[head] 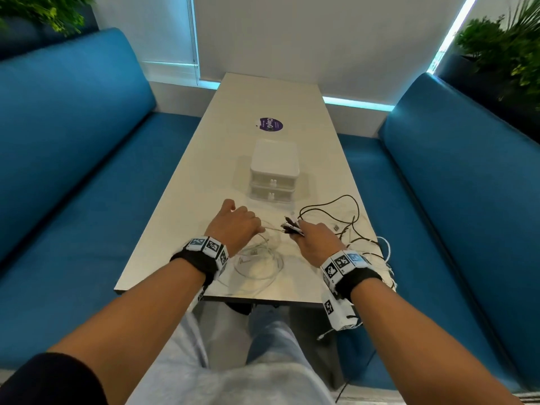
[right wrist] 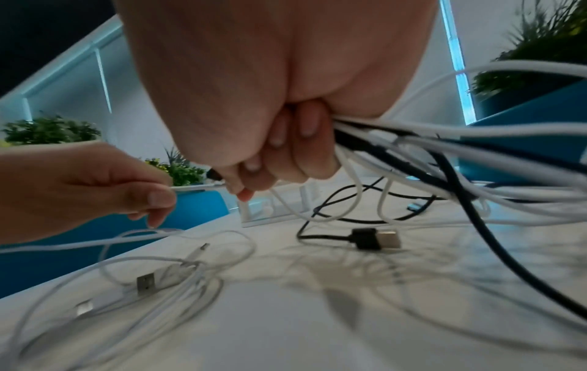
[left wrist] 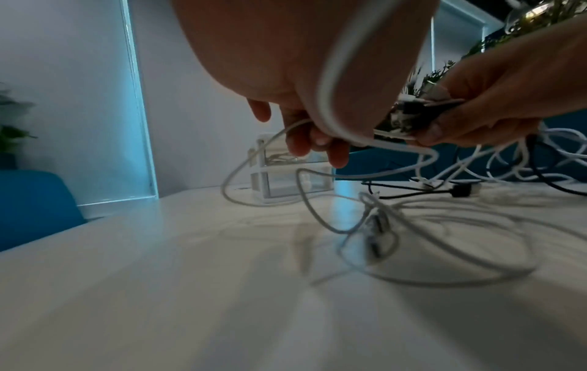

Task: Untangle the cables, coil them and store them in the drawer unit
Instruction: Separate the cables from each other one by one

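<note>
Head: drawer unit (head: 274, 173) behind cables (head: 344, 226); sticker (head: 271, 124) beyond.

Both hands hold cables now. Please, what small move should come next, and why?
Probably the left hand should draw its white cable sideways, out of the bundle gripped by the right hand. The cables are still tangled on the table, and both drawers of the drawer unit are closed.

the head view looks steeply down from above along the tabletop (head: 187, 200) toward the far wall. both wrist views sit low, close above the tabletop, facing far past the fingers. all three share the drawer unit (head: 274, 171) and loose cables (right wrist: 178, 283).
</note>
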A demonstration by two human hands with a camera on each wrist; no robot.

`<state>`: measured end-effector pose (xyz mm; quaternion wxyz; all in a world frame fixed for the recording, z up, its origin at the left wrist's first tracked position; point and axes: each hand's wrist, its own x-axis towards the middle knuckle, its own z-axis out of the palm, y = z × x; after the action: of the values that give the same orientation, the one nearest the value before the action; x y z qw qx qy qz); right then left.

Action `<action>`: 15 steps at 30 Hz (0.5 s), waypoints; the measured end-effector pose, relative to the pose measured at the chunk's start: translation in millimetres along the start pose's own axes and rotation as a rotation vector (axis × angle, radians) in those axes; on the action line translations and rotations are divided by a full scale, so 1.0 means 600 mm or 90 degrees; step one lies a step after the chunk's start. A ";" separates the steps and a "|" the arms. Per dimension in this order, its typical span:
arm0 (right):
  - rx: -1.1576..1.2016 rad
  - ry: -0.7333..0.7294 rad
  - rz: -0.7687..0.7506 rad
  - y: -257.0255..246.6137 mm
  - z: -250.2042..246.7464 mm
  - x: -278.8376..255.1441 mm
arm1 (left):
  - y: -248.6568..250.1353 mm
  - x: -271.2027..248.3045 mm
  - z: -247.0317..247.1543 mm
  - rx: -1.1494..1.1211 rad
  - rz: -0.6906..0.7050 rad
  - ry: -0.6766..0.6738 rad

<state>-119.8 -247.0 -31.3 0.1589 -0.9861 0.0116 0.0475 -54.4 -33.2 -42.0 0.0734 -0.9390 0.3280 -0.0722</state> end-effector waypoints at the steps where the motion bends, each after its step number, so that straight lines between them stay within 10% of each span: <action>1: -0.017 0.007 0.012 0.006 -0.002 0.000 | -0.006 0.002 -0.003 0.008 -0.009 0.005; 15: 0.069 0.101 0.129 0.019 0.001 0.001 | 0.013 0.019 -0.025 0.035 0.009 0.001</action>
<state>-119.9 -257.6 -35.6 0.2048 -0.9705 0.1265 -0.0154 -52.9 -47.6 -28.0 0.0992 -0.9342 0.3330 -0.0814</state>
